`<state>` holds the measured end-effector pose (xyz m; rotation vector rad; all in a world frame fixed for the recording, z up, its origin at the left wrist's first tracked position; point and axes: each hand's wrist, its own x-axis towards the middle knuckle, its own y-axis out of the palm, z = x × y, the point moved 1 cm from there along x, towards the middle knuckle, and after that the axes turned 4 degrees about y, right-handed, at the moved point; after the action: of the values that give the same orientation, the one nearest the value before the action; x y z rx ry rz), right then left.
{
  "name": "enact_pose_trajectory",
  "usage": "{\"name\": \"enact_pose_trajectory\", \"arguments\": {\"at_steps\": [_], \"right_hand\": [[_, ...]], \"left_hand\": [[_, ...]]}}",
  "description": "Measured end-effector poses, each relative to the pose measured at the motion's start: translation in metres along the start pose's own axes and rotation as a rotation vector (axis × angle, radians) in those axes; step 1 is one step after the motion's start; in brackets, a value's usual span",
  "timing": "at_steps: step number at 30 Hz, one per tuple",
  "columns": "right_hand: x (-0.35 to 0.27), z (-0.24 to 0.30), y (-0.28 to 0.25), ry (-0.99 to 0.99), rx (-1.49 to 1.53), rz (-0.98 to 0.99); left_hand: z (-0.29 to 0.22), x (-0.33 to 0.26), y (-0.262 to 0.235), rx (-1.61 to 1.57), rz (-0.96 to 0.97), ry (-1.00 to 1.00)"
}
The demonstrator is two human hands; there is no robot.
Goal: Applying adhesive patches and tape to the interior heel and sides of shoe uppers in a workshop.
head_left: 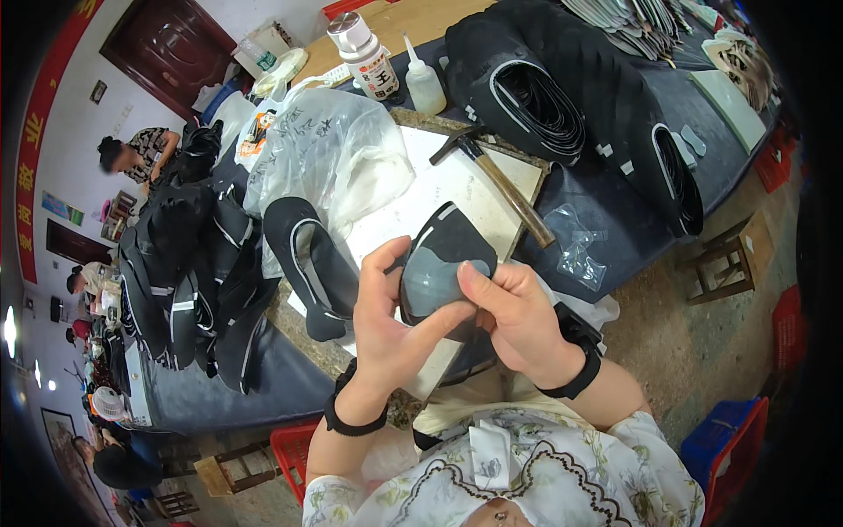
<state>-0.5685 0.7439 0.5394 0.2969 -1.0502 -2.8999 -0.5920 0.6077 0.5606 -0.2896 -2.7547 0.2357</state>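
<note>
Both my hands hold a black shoe upper [457, 233] above the near part of the white-covered work board. A smooth grey, slightly shiny piece [430, 285] lies against its toe area. My left hand [386, 312] grips the left side, fingers behind and thumb reaching across the near edge. My right hand [518, 321] pinches the right edge, its thumb pressed on the grey piece. The fingers behind the upper are partly hidden. Left of my hands, another black shoe upper [299, 246] with a pale inner edge rests beside the board [413, 198].
A hammer [505, 189] lies on the board's right part. Beyond are a plastic bag [307, 149], a white bottle [369, 66] and a squeeze bottle [426, 88]. Black uppers are piled left [189, 263] and stacked in rows right [544, 97]. Clear film pieces [575, 250] lie near the hammer.
</note>
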Motion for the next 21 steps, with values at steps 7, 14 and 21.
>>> {"name": "enact_pose_trajectory", "arguments": {"at_steps": [7, 14, 21], "right_hand": [[0.000, -0.002, -0.006, -0.056, 0.045, -0.129], [-0.009, -0.008, -0.014, -0.158, -0.282, 0.088], [-0.019, -0.006, -0.012, -0.098, 0.100, 0.201]], "left_hand": [[0.026, -0.009, -0.011, -0.479, 0.161, -0.344], [0.006, -0.009, 0.009, -0.546, -0.118, -0.270], [-0.002, -0.013, 0.019, -0.587, -0.134, -0.199]]}}
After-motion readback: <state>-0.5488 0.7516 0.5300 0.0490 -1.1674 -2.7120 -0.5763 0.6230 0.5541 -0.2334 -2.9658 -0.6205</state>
